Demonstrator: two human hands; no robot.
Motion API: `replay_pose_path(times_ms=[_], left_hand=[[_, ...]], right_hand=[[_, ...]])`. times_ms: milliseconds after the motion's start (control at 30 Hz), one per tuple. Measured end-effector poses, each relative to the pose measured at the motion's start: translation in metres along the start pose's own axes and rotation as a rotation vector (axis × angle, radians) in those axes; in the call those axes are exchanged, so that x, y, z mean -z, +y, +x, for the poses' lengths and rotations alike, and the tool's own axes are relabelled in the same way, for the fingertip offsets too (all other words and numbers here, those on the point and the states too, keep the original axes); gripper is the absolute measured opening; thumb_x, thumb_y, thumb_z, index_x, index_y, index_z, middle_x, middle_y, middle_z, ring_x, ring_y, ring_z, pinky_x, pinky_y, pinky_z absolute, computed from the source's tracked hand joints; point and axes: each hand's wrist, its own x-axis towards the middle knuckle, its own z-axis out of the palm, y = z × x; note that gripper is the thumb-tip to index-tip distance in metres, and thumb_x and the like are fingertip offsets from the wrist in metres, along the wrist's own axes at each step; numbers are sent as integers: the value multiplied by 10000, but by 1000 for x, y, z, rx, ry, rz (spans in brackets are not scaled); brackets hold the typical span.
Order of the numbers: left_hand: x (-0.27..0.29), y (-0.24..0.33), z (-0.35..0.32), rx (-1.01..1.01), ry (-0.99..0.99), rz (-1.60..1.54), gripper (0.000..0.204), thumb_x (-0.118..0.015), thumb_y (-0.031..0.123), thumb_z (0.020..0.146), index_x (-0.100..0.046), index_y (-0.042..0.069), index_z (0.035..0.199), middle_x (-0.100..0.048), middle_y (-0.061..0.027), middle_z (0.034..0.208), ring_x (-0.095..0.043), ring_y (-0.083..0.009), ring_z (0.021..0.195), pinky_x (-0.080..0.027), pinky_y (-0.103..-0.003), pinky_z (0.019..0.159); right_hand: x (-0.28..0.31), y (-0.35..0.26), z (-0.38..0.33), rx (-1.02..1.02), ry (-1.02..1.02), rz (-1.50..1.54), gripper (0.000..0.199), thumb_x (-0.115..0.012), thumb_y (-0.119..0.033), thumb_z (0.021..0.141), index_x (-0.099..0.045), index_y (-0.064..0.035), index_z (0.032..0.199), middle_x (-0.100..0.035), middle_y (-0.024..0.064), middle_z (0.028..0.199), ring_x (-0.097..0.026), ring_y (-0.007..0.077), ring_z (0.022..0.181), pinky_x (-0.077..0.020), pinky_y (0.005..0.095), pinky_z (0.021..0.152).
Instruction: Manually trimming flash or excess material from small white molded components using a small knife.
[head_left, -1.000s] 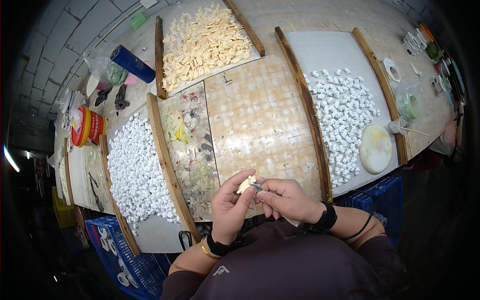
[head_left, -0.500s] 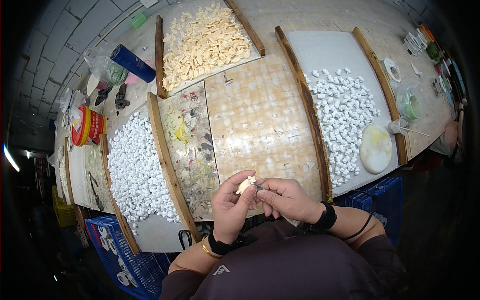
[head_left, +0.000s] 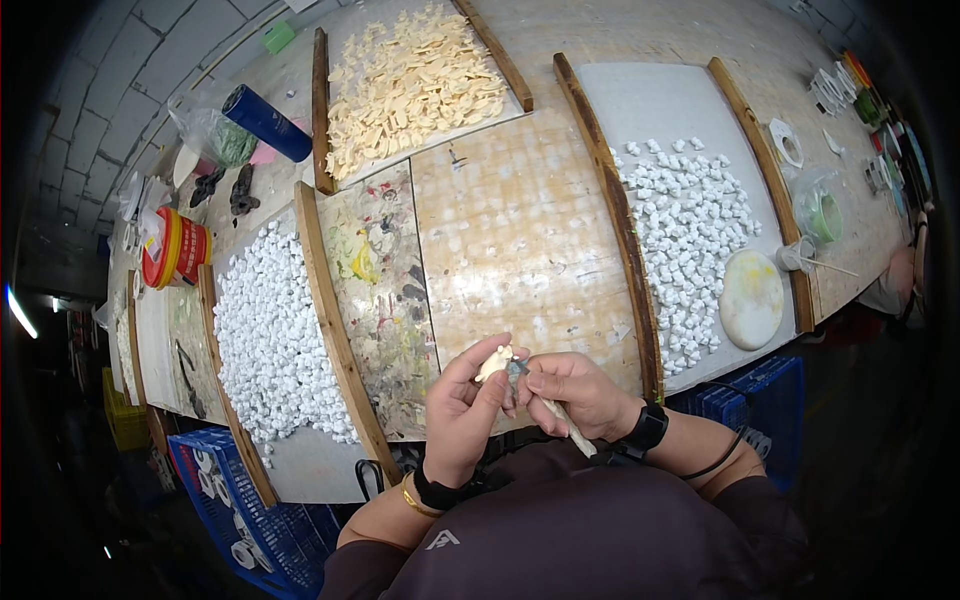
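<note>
Near the table's front edge, my left hand (head_left: 460, 412) is closed on a small cream-coloured figurine (head_left: 493, 365), pinched between thumb and fingers. Its fine shape is too small to make out. Close on its right, my right hand (head_left: 582, 392) grips a small knife (head_left: 568, 424) with a pale, wrapped-looking handle that slants down toward my body. The knife's short grey blade points left and lies against or just beside the figurine; which, I cannot tell. A heap of similar cream pieces (head_left: 415, 95) lies at the far side of the table.
Small white pieces (head_left: 275, 340) cover a board at left; more white pieces (head_left: 690, 205) lie at right by a round pale slab (head_left: 752, 300). Wooden strips (head_left: 335, 330) divide the table. A red bucket (head_left: 180, 250) and blue tumbler (head_left: 265, 123) stand left; blue crates (head_left: 215, 480) sit below.
My right hand has turned the knife, so its pale handle now shows below the fingers and more of the blade is visible. The left hand keeps the figurine in nearly the same place.
</note>
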Motion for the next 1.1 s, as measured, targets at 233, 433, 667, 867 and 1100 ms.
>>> replay_pose_path(times_ms=[233,433,667,867,1100], left_hand=[[0,1,0,0,11,36,382,-546,6,906,-482,-39,1280,-638,-135,1099,-548,-59,688,-477,-203,616],[-1,5,-2,22,-9,89,381,-510,-22,905,-477,-38,1284,-634,-123,1123,-572,-52,720,-482,-196,644],[0,6,-3,38,-17,116,381,-511,-7,911,-474,-37,1290,-638,-121,1117,-585,-53,750,-478,-190,650],[2,2,-2,26,-9,99,358,-568,64,922,-520,10,1273,-633,8,867,-551,-19,701,-432,-162,612],[0,3,-3,-3,14,122,330,-576,47,911,-540,-3,1235,-638,-40,904,-548,-30,683,-436,-166,590]], right_hand=[[-3,-3,0,-38,28,-132,237,-497,-227,973,-564,-9,909,-566,37,646,-523,66,508,-412,180,424],[-5,-3,2,-67,81,-242,226,-499,-212,972,-564,-7,904,-574,43,642,-538,69,513,-420,177,431],[-9,-3,3,-89,117,-331,228,-488,-221,977,-575,-23,906,-567,27,630,-525,68,507,-417,179,439],[-12,-5,2,-96,140,-377,234,-482,-227,979,-580,-25,914,-567,27,626,-516,64,497,-415,180,445],[-17,-7,-2,-61,173,-440,231,-484,-226,977,-581,-26,913,-574,21,629,-507,53,482,-412,179,450]])
